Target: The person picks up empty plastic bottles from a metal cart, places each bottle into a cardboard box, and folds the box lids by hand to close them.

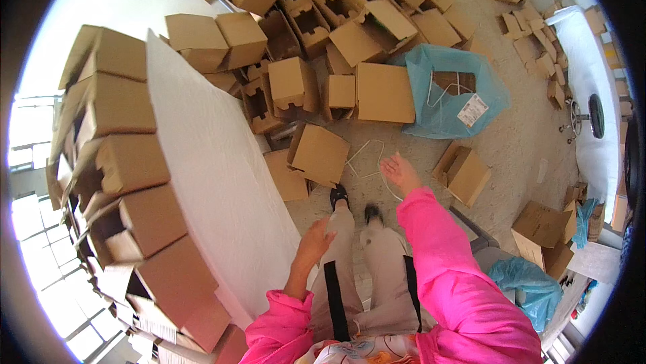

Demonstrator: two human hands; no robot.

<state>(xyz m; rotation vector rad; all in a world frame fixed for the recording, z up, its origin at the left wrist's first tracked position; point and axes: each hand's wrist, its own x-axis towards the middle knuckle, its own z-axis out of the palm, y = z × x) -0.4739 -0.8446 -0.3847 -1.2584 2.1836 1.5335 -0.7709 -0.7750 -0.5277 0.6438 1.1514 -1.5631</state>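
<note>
My left hand (pixel 314 242) hangs beside my left thigh, with its thumb apart from the fingers and nothing in it. My right hand (pixel 401 169) reaches forward over the floor, fingers extended and slightly blurred. Below and beside it a thin white strap (pixel 367 176) lies in loose loops; I cannot tell whether the fingertips touch it. Just ahead of my left shoe (pixel 339 193) sits a tilted cardboard box (pixel 321 154), partly over a flat cardboard piece (pixel 283 175). Farther ahead stands a blue plastic bag (pixel 424 127) with a printed label and white straps at its mouth.
Many opened cartons (pixel 386 94) are heaped ahead. On my left a white-covered table (pixel 212 152) bears a row of cardboard boxes (pixel 126 104). To the right are a small open box (pixel 467 175), a larger carton (pixel 540 230), another blue bag (pixel 530 288) and a wheeled stool (pixel 595 115).
</note>
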